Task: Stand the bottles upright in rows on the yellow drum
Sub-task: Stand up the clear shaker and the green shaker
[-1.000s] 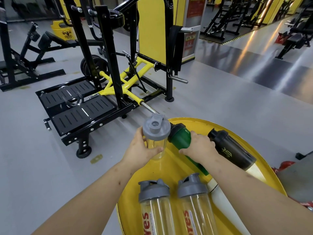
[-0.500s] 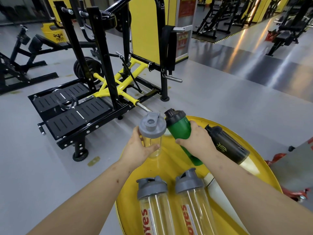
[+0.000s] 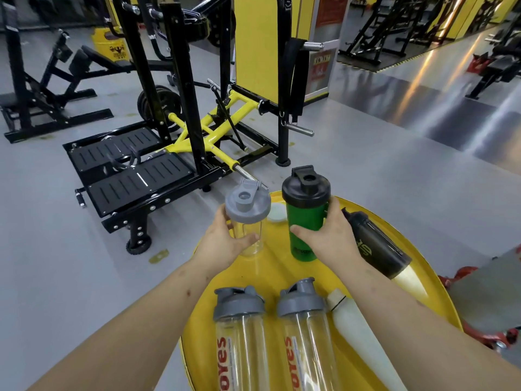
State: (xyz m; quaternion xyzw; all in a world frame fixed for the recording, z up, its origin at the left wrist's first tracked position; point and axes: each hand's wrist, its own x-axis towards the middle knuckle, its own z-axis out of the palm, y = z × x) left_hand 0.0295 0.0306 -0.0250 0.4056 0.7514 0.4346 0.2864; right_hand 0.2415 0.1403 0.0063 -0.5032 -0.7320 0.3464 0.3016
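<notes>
On the far part of the yellow drum my left hand grips a clear bottle with a grey lid, standing upright. My right hand grips a green bottle with a black lid, upright just to its right. A dark bottle lies on its side at the right rim. Two clear grey-lidded bottles lie flat near me, and a white bottle lies beside them under my right forearm.
A small white cap-like disc rests at the drum's far edge between the two held bottles. A black and yellow gym machine stands on the grey floor beyond the drum. Red equipment sits right of the drum.
My right hand has tipped the green bottle from lying tilted to standing upright. My left hand keeps the clear bottle upright in about the same spot.
</notes>
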